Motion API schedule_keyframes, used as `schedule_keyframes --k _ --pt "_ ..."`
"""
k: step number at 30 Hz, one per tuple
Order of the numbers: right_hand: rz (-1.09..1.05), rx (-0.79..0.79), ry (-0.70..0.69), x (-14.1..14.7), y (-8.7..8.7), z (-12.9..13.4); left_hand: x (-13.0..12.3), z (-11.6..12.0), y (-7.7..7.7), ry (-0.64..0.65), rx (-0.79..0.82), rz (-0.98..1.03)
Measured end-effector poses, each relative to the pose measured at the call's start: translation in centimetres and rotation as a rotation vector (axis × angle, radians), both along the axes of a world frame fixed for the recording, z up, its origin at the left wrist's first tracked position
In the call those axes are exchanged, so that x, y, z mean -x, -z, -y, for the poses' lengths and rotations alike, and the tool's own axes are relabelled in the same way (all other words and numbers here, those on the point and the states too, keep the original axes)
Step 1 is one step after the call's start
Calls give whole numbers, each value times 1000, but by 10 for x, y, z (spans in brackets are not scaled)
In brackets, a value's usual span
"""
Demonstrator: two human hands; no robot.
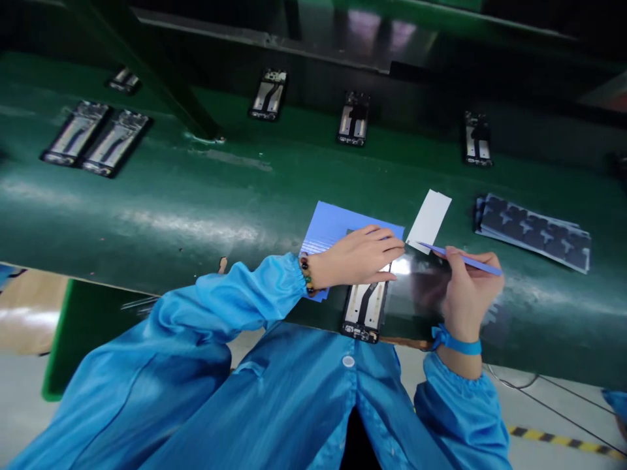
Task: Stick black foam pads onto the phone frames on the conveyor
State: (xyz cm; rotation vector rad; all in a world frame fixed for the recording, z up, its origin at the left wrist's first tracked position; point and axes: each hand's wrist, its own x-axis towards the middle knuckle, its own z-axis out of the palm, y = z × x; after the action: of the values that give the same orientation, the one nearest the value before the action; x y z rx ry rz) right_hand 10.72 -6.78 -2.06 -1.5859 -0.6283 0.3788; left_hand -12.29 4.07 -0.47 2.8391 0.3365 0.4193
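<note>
Taking the opened phone (361, 310) at the bench edge as the dial's centre, the work in hand looks to be fine handling with a tool at the white strip (429, 219), which lies toward one o'clock on the green bench (220, 196). The right hand (471, 285), at about three o'clock, has thumb and fingers closed in a pinch round the blue tweezers (482, 265); their thin tip points toward nine o'clock and meets or nearly meets the strip's near end — whether it has anything between its points is too small to tell. The left hand (360, 256) lies palm down across the phone's twelve o'clock end and part of the blue sheets (333, 220), its fingers stretched out and close together; whether they press or pinch something beneath, I cannot tell. Patterned dark sheets (533, 234) lie in a stack toward two o'clock, and another phone (353, 119) rests further off at twelve. As I judge it, the next move calls for a light, steady tip at the strip — with the left hand holding its place so the phone's near end, right at the bench edge, does not slide.
</note>
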Motion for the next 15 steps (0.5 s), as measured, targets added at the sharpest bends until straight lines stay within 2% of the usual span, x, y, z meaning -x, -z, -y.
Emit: schedule_keyframes --k 3,6,11,15 --pt "-9 4 -32 -3 4 0 -16 -5 1 61 -119 -51" --pt "-26 5 -75 -4 8 3 -20 -7 3 72 -152 -65" --pt "-37 9 -96 -4 10 3 -16 -8 5 80 -160 -46" --pt "-62 11 -100 -1 7 3 -16 -8 8 94 -106 -1"
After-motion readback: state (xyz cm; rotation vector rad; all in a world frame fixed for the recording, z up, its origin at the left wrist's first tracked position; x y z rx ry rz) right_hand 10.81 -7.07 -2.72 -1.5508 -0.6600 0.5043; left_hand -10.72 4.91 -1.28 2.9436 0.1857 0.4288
